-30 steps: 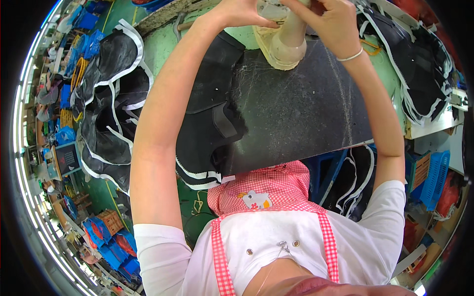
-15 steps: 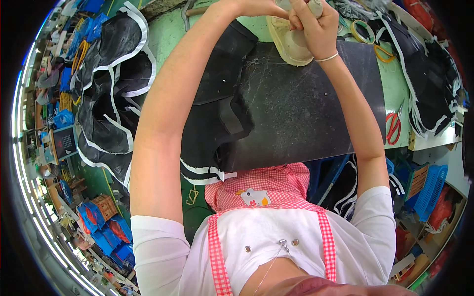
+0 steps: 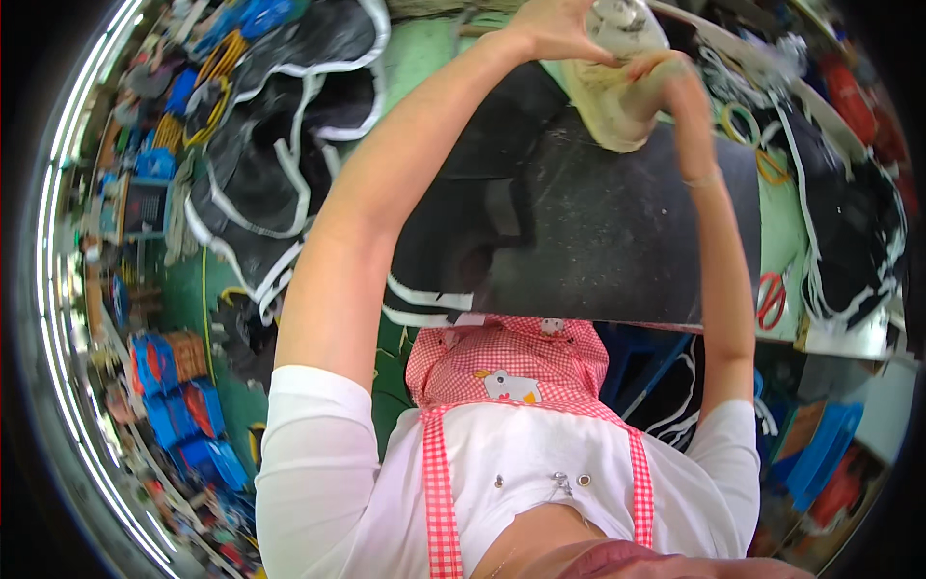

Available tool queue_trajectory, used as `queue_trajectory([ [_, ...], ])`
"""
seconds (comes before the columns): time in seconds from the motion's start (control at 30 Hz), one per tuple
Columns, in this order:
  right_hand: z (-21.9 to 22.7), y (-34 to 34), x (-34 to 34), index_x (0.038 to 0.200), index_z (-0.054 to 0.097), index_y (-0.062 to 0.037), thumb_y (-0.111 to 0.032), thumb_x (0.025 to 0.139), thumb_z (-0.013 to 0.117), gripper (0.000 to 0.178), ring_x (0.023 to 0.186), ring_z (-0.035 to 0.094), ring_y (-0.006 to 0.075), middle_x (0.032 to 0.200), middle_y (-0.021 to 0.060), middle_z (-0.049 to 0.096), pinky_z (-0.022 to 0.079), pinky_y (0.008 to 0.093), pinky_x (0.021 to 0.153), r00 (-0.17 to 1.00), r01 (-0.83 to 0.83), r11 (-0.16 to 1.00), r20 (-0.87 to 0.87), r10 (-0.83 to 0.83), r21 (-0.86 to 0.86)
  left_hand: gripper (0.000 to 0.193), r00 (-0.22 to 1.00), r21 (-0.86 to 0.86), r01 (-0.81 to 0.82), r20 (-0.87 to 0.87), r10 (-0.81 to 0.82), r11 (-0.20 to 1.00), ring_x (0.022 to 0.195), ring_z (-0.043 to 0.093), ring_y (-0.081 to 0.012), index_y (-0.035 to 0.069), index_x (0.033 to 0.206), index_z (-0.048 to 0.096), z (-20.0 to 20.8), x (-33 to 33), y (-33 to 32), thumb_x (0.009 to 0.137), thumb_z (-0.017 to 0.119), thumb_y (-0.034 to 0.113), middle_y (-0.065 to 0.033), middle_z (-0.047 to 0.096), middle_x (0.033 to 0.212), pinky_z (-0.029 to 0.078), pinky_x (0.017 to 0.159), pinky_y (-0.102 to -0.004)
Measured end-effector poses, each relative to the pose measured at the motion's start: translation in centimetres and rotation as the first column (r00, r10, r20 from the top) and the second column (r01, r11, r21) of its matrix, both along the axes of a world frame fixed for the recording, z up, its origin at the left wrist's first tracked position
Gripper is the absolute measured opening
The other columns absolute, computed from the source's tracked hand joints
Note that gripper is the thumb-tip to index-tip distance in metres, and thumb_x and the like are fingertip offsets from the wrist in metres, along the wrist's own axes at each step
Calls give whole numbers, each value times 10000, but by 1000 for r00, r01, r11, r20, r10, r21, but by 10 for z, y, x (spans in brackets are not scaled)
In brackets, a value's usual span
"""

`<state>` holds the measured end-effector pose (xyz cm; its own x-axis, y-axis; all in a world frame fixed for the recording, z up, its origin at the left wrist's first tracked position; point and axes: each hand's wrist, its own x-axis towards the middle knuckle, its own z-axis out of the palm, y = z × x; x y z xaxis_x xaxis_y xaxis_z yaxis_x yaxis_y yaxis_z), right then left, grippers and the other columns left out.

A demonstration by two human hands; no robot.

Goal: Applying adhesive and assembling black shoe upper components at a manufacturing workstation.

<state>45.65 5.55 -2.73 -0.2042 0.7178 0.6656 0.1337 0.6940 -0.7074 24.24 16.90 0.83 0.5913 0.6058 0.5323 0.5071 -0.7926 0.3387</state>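
A cream-coloured, long rounded container stands at the far edge of the black board. Beyond it is a pale, roundish, shiny-topped piece, cut off by the top edge of the view. My left hand grips the left side of these pale pieces, thumb stretched across where they meet. Its other fingers are mostly hidden. Over the container's right side my right hand is bent downward, its fingers smeared by motion. Black fabric pieces with white edging lie under my left arm.
Red-handled scissors and tape rolls lie right of the board. Stacked black pieces with white edges sit at the far right, more hang at the left. Blue crates stand on the floor.
My hands have come apart from around the whitish piece they held together. My right hand has dropped toward the container's right side. The view has shifted, so the scene sits lower and further right.
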Motion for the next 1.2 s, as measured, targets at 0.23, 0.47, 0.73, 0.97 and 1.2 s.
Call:
queue_trajectory([
  [0.23, 79, -36, -15, 1389, 595, 6, -444, 1121, 382, 566, 1034, 682, 175, 1396, 139, 633, 531, 293, 891, 990, -96, 902, -130, 45, -420, 877, 780, -426, -93, 530, 332, 900, 1269, 571, -285, 86, 1505, 397, 115, -168, -71, 835, 803, 480, -139, 546, 1422, 522, 954, -415],
  [0.47, 112, -43, -194, 1519, 490, -18, -478, 1121, 368, 620, 1080, 625, 158, 1501, 144, 559, 511, 292, 869, 644, -705, 476, -193, 740, -526, 933, 599, -522, -428, 448, 664, 738, 1332, 538, -327, 113, 1591, 280, 122, -334, -260, 889, 712, 551, -144, 471, 1497, 549, 942, -545],
  [0.73, 124, -129, -410, 996, 717, -98, -493, 1043, 579, 421, 869, 714, 186, 997, 50, 743, 572, 314, 738, 419, -674, -3, -386, 822, -739, 1066, 72, -681, -536, 552, 831, 499, 1406, 486, -322, 116, 1649, 172, 42, -421, -467, 870, 705, 611, -170, 358, 1621, 506, 1009, -546],
  [0.97, 1, -202, -578, 1046, 669, -114, -456, 1004, 666, 344, 815, 627, 175, 890, 4, 658, 547, 331, 784, 359, -394, -180, -331, 873, -902, 998, -199, -774, -378, 603, 772, 508, 1345, 532, -309, 131, 1624, 237, -113, -495, -579, 891, 723, 604, -143, 447, 1543, 526, 996, -510],
  [1.2, -221, -200, -702, 1158, 677, -61, -393, 983, 710, 377, 1017, 648, 240, 1026, 61, 688, 547, 380, 908, 726, -138, -210, -243, 643, -968, 817, -805, -897, -339, 432, 406, 283, 1480, 350, -308, 150, 1610, 291, -318, -537, -572, 981, 627, 550, -124, 390, 1583, 326, 1186, -547],
])
